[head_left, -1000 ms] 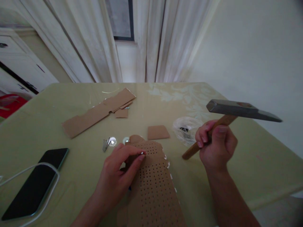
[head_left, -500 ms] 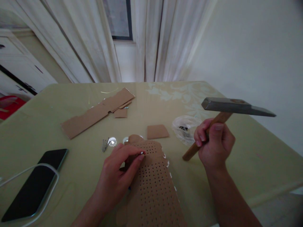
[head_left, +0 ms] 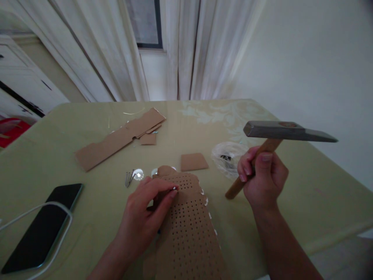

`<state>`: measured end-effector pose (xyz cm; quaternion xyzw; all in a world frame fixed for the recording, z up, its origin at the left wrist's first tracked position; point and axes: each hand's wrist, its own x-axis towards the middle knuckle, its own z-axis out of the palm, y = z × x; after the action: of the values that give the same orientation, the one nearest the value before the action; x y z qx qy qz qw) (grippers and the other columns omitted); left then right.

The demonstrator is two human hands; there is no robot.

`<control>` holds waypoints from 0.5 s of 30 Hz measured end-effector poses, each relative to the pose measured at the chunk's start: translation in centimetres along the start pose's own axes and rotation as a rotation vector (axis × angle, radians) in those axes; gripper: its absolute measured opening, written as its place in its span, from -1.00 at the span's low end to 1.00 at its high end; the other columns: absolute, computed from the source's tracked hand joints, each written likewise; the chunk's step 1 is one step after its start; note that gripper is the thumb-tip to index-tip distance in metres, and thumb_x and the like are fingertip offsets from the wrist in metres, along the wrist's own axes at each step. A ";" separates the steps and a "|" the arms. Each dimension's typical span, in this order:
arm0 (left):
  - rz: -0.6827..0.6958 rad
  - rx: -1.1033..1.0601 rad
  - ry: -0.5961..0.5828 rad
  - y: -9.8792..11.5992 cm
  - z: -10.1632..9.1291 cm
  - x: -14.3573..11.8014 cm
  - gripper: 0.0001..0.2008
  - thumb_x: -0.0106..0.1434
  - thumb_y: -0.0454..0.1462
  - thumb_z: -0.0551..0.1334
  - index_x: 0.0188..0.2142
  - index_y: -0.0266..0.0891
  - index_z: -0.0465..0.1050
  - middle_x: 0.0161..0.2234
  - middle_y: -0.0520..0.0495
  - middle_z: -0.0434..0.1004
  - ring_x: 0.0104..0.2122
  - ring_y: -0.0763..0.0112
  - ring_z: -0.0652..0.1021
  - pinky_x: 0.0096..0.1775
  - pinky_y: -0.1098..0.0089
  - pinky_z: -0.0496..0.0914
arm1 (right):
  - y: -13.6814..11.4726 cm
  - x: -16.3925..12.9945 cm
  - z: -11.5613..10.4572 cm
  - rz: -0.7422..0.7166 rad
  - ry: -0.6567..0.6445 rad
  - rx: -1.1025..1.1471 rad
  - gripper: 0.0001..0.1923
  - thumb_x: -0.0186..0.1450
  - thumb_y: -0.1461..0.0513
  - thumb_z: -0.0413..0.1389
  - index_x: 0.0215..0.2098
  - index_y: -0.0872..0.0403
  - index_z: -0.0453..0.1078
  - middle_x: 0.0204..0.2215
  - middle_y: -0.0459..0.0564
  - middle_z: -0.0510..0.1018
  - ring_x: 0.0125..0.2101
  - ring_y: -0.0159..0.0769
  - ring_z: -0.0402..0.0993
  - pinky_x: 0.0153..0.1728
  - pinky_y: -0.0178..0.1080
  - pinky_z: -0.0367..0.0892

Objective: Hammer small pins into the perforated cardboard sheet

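Lowered slightly, hammer (head_left: 287, 132) stays clenched in right hand (head_left: 264, 177); left hand (head_left: 145, 216) pinches nail (head_left: 174, 188) on perforated cardboard (head_left: 188, 229) — a mishit risks fingers.

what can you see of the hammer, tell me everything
The hammer has a dark grey metal head, flat-faced at its left end and tapering to a wedge on the right, on a light brown wooden handle. It is raised above the table, head roughly level, handle slanting down to the left. The right hand is closed around the handle just under the head; the handle's butt sticks out below the fist. Nothing else touches it.
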<state>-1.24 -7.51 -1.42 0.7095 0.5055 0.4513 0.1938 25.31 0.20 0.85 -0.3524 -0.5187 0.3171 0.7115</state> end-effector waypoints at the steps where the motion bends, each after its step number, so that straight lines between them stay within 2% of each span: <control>1: -0.002 0.001 -0.001 0.0 0.0 0.0 -0.89 0.47 -0.32 0.31 -0.12 -0.06 0.62 -0.34 0.11 0.59 -0.38 0.47 0.47 -0.30 0.45 0.40 | 0.0 0.0 0.0 0.001 -0.003 0.001 -0.61 0.49 -0.02 0.25 -0.36 0.06 0.42 -0.63 -0.23 0.26 -0.71 -0.49 0.17 -0.74 -0.43 0.07; 15: 0.013 0.007 -0.002 -0.1 0.0 0.0 -0.86 0.47 -0.34 0.30 -0.10 -0.05 0.61 -0.33 0.10 0.60 -0.38 0.47 0.48 -0.30 0.45 0.40 | -0.3 -0.5 0.3 0.031 -0.045 0.010 -0.62 0.51 -0.02 0.24 -0.34 0.06 0.44 -0.63 -0.23 0.27 -0.70 -0.49 0.16 -0.72 -0.44 0.08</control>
<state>-1.32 -7.43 -1.48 0.7140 0.5022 0.4499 0.1886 24.94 -0.37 0.92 -0.3498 -0.5276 0.3387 0.6961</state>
